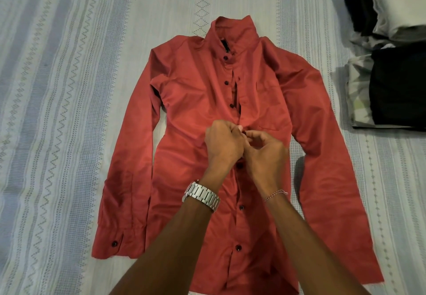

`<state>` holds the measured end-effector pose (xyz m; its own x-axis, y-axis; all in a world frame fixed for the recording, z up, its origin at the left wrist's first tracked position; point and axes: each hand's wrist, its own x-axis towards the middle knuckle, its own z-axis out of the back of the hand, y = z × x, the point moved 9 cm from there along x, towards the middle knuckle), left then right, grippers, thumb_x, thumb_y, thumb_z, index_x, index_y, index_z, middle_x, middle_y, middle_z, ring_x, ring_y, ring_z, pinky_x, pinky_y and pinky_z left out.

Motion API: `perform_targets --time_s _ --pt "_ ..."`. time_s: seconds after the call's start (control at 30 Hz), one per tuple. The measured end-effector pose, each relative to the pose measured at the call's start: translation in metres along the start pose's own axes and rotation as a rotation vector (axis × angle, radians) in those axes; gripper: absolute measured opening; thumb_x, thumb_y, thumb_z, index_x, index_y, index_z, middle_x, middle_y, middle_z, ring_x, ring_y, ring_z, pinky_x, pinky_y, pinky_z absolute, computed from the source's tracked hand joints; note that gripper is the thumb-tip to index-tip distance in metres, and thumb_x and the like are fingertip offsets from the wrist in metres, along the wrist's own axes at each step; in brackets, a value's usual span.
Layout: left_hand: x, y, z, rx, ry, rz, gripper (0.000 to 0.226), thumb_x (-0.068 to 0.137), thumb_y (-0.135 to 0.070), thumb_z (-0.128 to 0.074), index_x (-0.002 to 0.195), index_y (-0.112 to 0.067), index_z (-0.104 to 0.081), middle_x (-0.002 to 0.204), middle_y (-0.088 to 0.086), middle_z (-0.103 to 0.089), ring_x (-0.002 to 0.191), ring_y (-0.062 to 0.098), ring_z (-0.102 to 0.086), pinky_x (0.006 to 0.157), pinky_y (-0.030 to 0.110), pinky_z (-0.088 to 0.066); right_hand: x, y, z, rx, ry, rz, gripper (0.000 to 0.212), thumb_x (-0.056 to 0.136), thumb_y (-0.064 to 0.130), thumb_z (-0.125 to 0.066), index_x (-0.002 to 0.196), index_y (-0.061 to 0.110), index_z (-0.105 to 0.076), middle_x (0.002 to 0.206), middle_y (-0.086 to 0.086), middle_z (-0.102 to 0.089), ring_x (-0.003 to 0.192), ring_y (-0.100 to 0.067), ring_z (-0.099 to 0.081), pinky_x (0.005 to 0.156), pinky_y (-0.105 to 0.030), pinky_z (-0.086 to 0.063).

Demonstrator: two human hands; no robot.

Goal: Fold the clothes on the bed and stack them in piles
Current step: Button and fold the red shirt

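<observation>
Both hands pinch the front of the red shirt right at its middle, where the two front edges meet. The left hand has its fingers curled tight on the cloth, and the right hand curls its fingers on the cloth just beside it. The two hands touch each other there. Whatever sits between the fingertips is hidden by the fingers.

A shiny metal watch is on the left wrist. A thin string band is on the right wrist.

The shirt lies flat on the bed, face up, with its bottom edge near the person and its collar far away. Its long sleeves lie straight down along each side. Dark buttons run down the middle. Below the hands the front looks closed. Above the hands it gapes open a little, up to the collar. One more dark button sits on the cuff of the sleeve on the left side of the view.

The bed cover is pale, with stripes and zigzag lines.

Far off on the right side lies a pile of folded clothes, dark and light ones stacked together, well apart from the shirt.
</observation>
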<state>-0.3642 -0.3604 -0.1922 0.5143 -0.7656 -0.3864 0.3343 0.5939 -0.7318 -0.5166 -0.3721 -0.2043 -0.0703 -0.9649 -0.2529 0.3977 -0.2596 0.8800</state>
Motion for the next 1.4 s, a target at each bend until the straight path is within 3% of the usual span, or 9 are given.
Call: perform_targets --time_s 0.13,0.23,0.33,0.47,0.57,0.63,0.9,1.13,1.4 --pt "0.006 0.004 -0.004 -0.027 0.072 0.021 0.038 0.098 -0.02 -0.063 0.065 -0.001 -0.067 0.048 -0.005 -0.061 0.049 0.011 -0.059 0.053 0.03 -0.048 0.001 -0.013 -0.008 0.389 0.138 -0.217 0.005 0.093 0.013 -0.073 0.094 0.009 -0.076 0.083 -0.005 -0.077 0.074 -0.013 -0.073 0.065 -0.024 -0.059" --pt "0.007 0.013 -0.014 -0.131 0.176 0.032 0.033 0.1 -0.02 -0.061 0.069 -0.011 -0.066 0.044 -0.014 -0.052 0.04 0.001 -0.044 0.048 0.022 -0.037 0.001 -0.019 -0.011 0.54 0.266 -0.378 0.007 0.096 0.012 -0.069 0.096 0.009 -0.075 0.086 -0.007 -0.075 0.079 -0.012 -0.07 0.072 -0.023 -0.055" --pt "0.007 0.021 -0.013 -0.104 0.13 -0.016 0.011 0.091 -0.021 -0.075 0.092 -0.018 -0.064 0.066 -0.01 -0.063 0.057 0.0 -0.055 0.059 0.022 -0.046 0.005 -0.025 -0.007 0.261 0.308 -0.374 0.018 0.099 0.02 -0.066 0.086 0.012 -0.075 0.076 0.0 -0.076 0.07 -0.01 -0.071 0.064 -0.025 -0.055" --pt "0.014 0.016 -0.003 -0.031 0.022 -0.118 0.024 0.081 -0.012 -0.083 0.089 -0.02 -0.062 0.072 -0.004 -0.064 0.056 -0.001 -0.057 0.06 0.017 -0.048 0.019 0.002 0.009 -0.294 0.114 0.004 0.03 0.097 0.036 -0.065 0.075 0.015 -0.07 0.067 0.002 -0.07 0.064 -0.014 -0.067 0.065 -0.032 -0.056" --pt "0.021 -0.017 0.007 0.033 -0.104 -0.316 0.012 0.085 -0.002 -0.066 0.091 -0.012 -0.07 0.086 0.002 -0.067 0.072 0.013 -0.061 0.074 0.031 -0.052 0.024 0.047 0.004 -0.229 0.019 0.284 0.005 0.09 0.017 -0.072 0.092 0.016 -0.068 0.085 0.007 -0.069 0.073 -0.003 -0.064 0.068 -0.005 -0.044" --pt "0.032 -0.027 0.004 0.081 -0.117 -0.365 0.015 0.087 0.0 -0.06 0.096 -0.006 -0.071 0.095 0.008 -0.068 0.085 0.022 -0.063 0.08 0.035 -0.05 0.037 0.054 -0.015 -0.196 0.055 0.354 0.012 0.089 0.008 -0.07 0.101 0.011 -0.066 0.095 0.001 -0.069 0.078 -0.007 -0.065 0.072 -0.009 -0.049" --pt "0.063 0.004 -0.003 0.181 -0.101 -0.117 0.01 0.088 -0.017 -0.074 0.093 -0.009 -0.075 0.088 0.009 -0.075 0.086 0.028 -0.071 0.079 0.038 -0.056 0.08 0.02 -0.034 -0.446 0.03 0.218 0.023 0.086 0.021 -0.074 0.104 0.01 -0.066 0.099 -0.008 -0.065 0.092 -0.025 -0.062 0.087 -0.038 -0.051" --pt "0.069 0.007 -0.006 0.165 -0.095 -0.054 0.01 0.086 -0.021 -0.075 0.095 -0.017 -0.079 0.093 0.003 -0.078 0.096 0.025 -0.072 0.088 0.032 -0.055 0.086 0.016 -0.021 -0.547 -0.054 0.129 0.019 0.089 0.021 -0.073 0.104 0.009 -0.071 0.099 -0.01 -0.072 0.099 -0.031 -0.066 0.086 -0.037 -0.049" --pt "0.081 0.005 -0.01 0.13 -0.024 -0.029 0.018 0.081 -0.021 -0.079 0.068 -0.028 -0.068 0.079 -0.006 -0.074 0.08 0.019 -0.073 0.08 0.036 -0.06 0.085 0.018 -0.017 -0.566 -0.057 0.106 0.045 0.085 0.028 -0.078 0.126 0.016 -0.064 0.107 -0.008 -0.069 0.105 -0.031 -0.065 0.089 -0.039 -0.05"
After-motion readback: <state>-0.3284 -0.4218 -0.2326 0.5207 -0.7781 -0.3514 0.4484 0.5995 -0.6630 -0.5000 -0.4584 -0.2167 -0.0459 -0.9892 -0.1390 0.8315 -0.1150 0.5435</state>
